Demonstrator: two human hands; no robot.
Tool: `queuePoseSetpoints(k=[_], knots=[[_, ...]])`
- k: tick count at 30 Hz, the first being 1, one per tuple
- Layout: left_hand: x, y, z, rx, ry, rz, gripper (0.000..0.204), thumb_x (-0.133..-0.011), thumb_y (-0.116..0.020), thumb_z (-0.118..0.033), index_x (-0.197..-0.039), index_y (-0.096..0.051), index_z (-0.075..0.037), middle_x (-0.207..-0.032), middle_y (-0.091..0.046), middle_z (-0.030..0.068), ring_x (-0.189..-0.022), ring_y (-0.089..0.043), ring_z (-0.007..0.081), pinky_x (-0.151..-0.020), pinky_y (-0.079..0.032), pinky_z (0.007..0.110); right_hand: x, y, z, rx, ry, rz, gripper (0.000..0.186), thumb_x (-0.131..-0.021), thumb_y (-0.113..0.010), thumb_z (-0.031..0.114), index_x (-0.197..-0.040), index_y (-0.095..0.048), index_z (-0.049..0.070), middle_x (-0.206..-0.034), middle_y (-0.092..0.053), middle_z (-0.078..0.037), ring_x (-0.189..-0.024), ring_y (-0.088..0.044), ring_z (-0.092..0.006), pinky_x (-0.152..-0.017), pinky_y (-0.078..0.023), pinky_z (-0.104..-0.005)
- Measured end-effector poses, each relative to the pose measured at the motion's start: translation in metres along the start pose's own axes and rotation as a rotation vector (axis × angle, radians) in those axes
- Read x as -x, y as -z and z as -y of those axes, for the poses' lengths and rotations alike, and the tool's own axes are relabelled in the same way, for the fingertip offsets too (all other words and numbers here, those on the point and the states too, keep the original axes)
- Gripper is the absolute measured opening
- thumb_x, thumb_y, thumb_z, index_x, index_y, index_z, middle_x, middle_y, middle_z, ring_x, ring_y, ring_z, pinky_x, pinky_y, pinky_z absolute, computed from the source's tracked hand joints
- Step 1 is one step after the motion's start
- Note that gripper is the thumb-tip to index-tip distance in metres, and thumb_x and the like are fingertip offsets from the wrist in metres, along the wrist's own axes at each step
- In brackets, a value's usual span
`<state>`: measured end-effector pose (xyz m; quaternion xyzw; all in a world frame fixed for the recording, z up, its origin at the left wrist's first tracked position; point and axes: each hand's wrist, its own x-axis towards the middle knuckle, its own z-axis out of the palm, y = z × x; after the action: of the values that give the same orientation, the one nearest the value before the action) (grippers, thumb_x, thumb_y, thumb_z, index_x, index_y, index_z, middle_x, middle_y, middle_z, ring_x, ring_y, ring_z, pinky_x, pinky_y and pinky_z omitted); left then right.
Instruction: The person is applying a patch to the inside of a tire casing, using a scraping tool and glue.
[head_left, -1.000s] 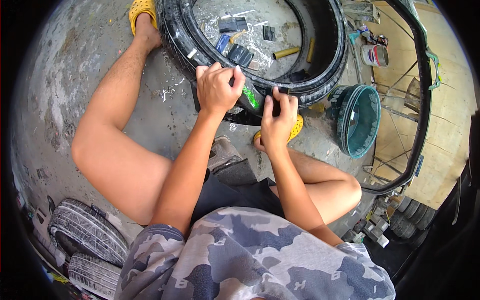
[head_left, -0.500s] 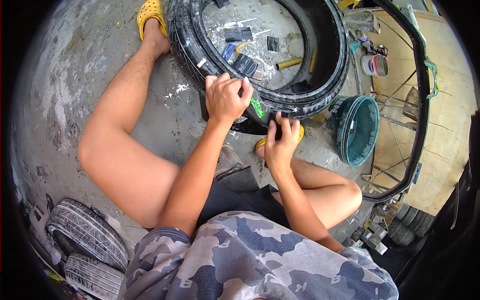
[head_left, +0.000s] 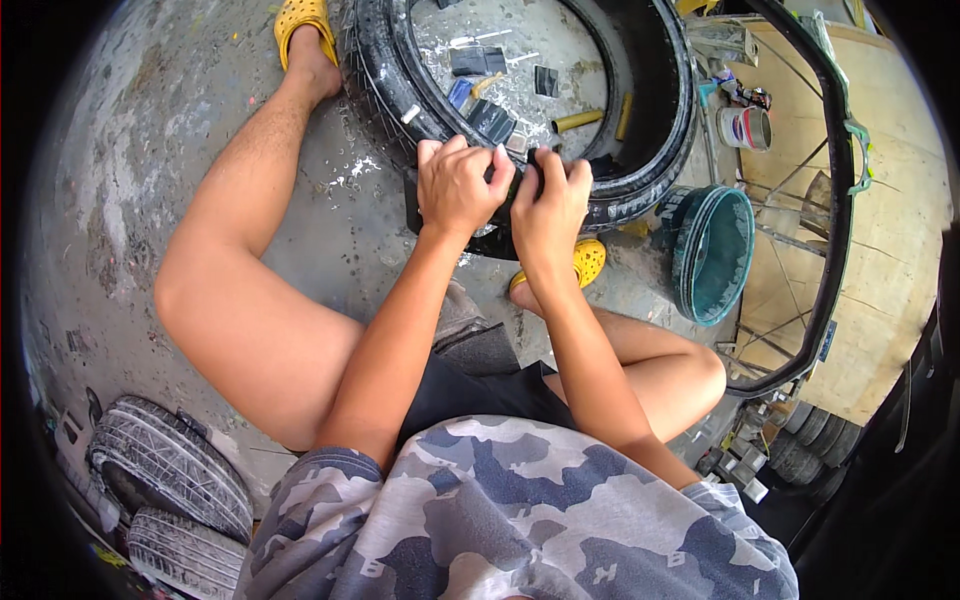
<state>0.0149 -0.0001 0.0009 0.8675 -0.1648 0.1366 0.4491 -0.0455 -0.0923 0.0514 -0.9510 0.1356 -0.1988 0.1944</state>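
Gripping left hand (head_left: 461, 188): curled over tire (head_left: 385, 95), upper centre of frame
Right hand (head_left: 550, 205): closed on small dark piece (head_left: 533, 156)
Teal bucket (head_left: 724, 280): right of frame

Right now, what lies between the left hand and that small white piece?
Only black tire surface shows between the left hand and the white piece, head view.

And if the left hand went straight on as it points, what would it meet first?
Probably the tyre, directly before the left hand; beyond its rim, a dark block. Depth is unclear.
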Motion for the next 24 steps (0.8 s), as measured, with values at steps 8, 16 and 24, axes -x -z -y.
queuePoseSetpoints(k=[8,16,24], knots=[[0.004,-0.009,-0.005,0.04,-0.03,0.006,0.033,-0.083,-0.064,-0.022,-0.053,-0.057,-0.01,-0.055,-0.059,0.0057,-0.062,-0.056,0.0234,-0.067,-0.037,0.039,0.024,0.018,-0.004,0.028,-0.004,0.013,0.025,-0.084,-0.063,0.0,-0.11,-0.063,-0.001,-0.09,-0.049,-0.023,-0.086,-0.051,-0.0381,-0.074,-0.043,-0.0464],[0.001,-0.009,-0.004,0.047,-0.014,0.008,0.033,-0.082,-0.064,-0.022,-0.052,-0.058,-0.009,-0.055,-0.059,0.0059,-0.062,-0.056,0.0234,-0.067,-0.037,0.039,0.05,0.036,-0.011,0.089,0.033,0.085,0.029,-0.083,-0.065,-0.001,-0.111,-0.063,-0.002,-0.092,-0.049,-0.022,-0.086,-0.051,-0.037,-0.073,-0.044,-0.0443],[0.005,-0.012,-0.001,0.045,-0.026,-0.012,0.033,-0.082,-0.064,-0.022,-0.052,-0.059,-0.01,-0.056,-0.061,0.0048,-0.062,-0.056,0.0228,-0.068,-0.038,0.039,0.027,0.018,-0.005,0.071,0.001,0.049,0.025,-0.084,-0.063,0.001,-0.109,-0.062,-0.001,-0.092,-0.049,-0.024,-0.087,-0.05,-0.0403,-0.077,-0.043,-0.0483]])
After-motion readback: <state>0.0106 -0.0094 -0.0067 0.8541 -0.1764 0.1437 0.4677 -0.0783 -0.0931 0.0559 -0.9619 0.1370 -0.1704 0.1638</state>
